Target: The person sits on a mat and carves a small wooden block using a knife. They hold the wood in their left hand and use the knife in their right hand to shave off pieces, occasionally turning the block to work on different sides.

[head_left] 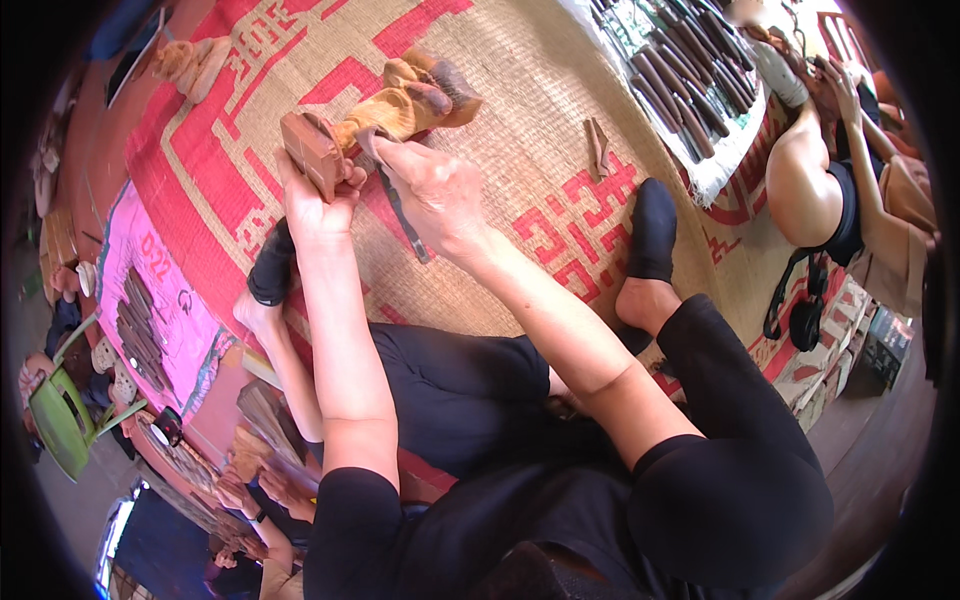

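So, two hands at work in the upper middle of the frame, and one block between them and the mat (520, 120). The left hand (322, 200) has that single reddish-brown block (312, 155), fingers and thumb wrapped around its lower end, one flat face tipped up. Just beside it comes the right hand (437, 190), fingers curled tight, thumb and forefinger closed on one small brown strip (367, 140) close to the block; whether strip and block touch, I can't tell. One long dark stick (405, 220) slants below that fist, and whether the hand has hold of it too is unclear.

Behind the hands, one yellow-brown cloth bundle (395, 112); a second, paler cloth heap (190, 68) sits upper left. Right of centre, a brown scrap (598, 148), one folded piece or two overlapping, lies on the mat. Two black socks (655, 230), one on each foot, flank the scene.

Two sheets now: a white one (712, 180) at upper right under well over a dozen dark sticks (690, 80), and a pink one (200, 320) at left bearing a smaller batch (143, 330), too overlapped to count. One green chair (62, 420) stands far left; one co-worker's bent knee (805, 190) fills the upper right.
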The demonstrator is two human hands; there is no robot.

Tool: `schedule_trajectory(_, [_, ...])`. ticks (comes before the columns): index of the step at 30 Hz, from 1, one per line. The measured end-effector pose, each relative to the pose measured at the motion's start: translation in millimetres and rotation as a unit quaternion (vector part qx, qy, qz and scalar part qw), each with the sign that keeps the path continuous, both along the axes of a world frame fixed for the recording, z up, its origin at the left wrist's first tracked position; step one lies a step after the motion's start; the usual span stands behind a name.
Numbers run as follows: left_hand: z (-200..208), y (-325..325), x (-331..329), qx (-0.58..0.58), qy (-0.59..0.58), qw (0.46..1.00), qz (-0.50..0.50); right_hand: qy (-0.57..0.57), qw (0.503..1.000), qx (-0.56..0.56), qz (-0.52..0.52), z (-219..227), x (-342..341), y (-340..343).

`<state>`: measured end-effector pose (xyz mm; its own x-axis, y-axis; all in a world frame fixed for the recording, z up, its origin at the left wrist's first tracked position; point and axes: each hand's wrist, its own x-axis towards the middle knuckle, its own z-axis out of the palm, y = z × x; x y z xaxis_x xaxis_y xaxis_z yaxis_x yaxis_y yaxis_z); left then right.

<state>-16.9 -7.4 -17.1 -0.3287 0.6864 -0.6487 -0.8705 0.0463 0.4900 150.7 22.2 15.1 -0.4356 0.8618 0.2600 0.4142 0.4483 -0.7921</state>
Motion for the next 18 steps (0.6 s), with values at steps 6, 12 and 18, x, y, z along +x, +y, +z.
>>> schedule_trajectory(6, [5,2,3,-0.042,0.017,0.998,0.042,0.002,1.000,-0.002,0.012,-6,-14,-3])
schedule_trajectory(12, [-7,-10,-4,0.086,-0.034,0.996,-0.015,-0.019,0.998,-0.052,-0.003,-11,10,-20])
schedule_trajectory(18, [0,1,1,-0.023,0.020,0.999,0.030,0.037,0.999,-0.039,-0.003,-1,-20,6])
